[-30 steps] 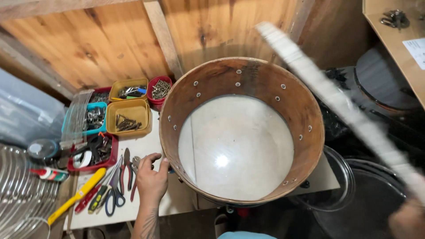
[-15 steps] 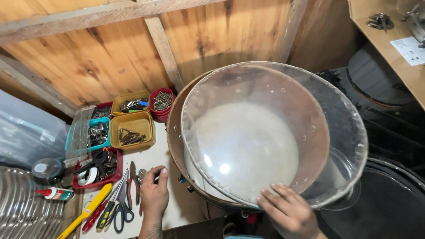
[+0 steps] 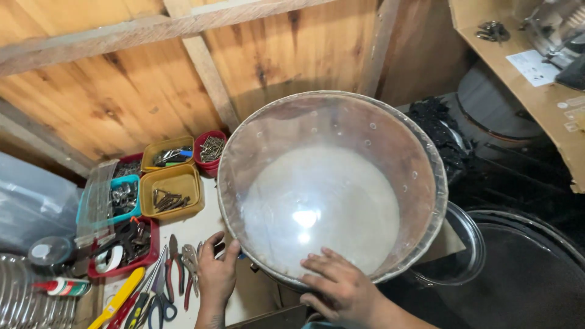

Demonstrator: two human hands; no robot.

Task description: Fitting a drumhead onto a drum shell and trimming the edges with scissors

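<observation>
A round wooden drum shell (image 3: 390, 131) lies on the white worktop, open side up, with a pale skin showing at its bottom. A clear, translucent drum head (image 3: 332, 183) with a hoop rim now sits on top of the shell and covers its opening. My right hand (image 3: 341, 289) rests flat on the near part of the clear head. My left hand (image 3: 217, 274) touches the hoop at the shell's near left edge, fingers spread. Neither hand grips anything.
Small trays of screws and fittings (image 3: 177, 192) stand left of the shell. Pliers, cutters and a yellow-handled tool (image 3: 155, 286) lie by my left hand. Another clear hoop (image 3: 466, 256) and a dark drum (image 3: 524, 274) sit right. A wooden shelf (image 3: 536, 73) is at upper right.
A second ago the shell was uncovered and a blurred hoop swung past on the right. The clear head came down onto the shell, and my right hand now lies on it.
</observation>
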